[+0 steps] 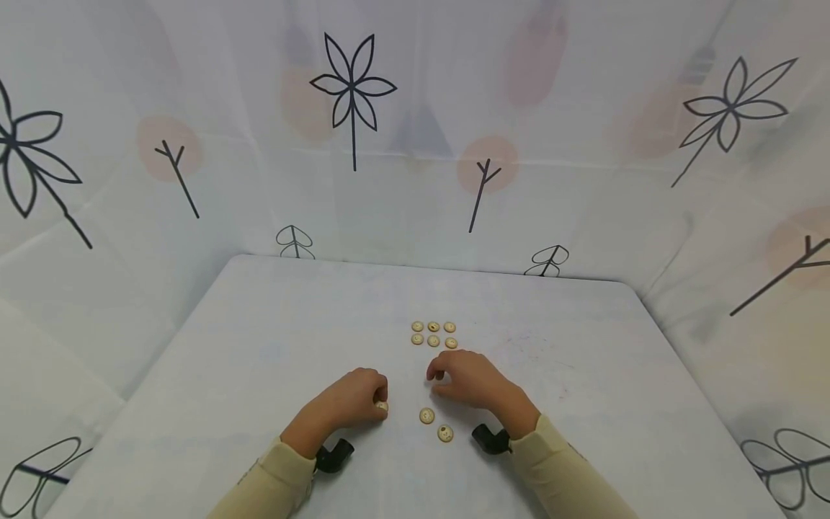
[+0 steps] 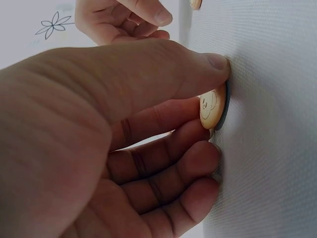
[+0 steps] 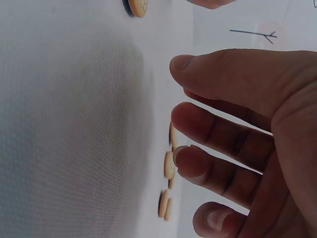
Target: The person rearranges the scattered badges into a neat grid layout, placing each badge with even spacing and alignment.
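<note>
My left hand is low over the white table, left of the middle. Its thumb and index finger pinch a small round wooden disc with a line drawing on its face; the disc stands tilted close to the cloth, its upper part hidden by the thumb. To the right, my right hand hovers with loosely bent fingers and nothing between them. Two loose discs, one nearer that hand and another closer to me, lie flat between the hands.
Beyond the right hand, more wooden discs lie in two rows of three. White cloth covers the table. Behind it hangs a pale curtain printed with flowers and twigs. Each wrist carries a black camera.
</note>
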{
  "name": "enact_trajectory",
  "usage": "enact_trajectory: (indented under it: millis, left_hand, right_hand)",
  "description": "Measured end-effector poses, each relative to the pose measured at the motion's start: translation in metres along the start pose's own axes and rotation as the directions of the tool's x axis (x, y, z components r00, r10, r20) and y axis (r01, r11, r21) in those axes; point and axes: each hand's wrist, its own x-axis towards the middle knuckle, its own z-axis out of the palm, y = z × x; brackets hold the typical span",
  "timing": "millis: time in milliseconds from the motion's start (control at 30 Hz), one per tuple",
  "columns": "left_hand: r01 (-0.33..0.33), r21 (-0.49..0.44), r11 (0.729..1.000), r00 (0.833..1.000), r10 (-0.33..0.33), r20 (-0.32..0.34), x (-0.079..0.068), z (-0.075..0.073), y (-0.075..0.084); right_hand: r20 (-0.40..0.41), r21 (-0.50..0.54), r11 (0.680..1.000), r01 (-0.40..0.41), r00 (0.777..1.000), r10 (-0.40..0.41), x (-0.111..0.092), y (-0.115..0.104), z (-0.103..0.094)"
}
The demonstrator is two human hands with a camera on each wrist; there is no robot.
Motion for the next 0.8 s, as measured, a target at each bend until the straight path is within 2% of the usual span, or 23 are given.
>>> enact_trajectory:
  millis: [800]
  left_hand:
    - [0.003,-0.004,1.0,1.0,-0.003,0.005,0.0004,-0.001,-0.0001]
  right_hand:
    - [0.092,0.062,0.992,0.107,0.989,-0.113,-0.0067,-0.0084,-0.0002]
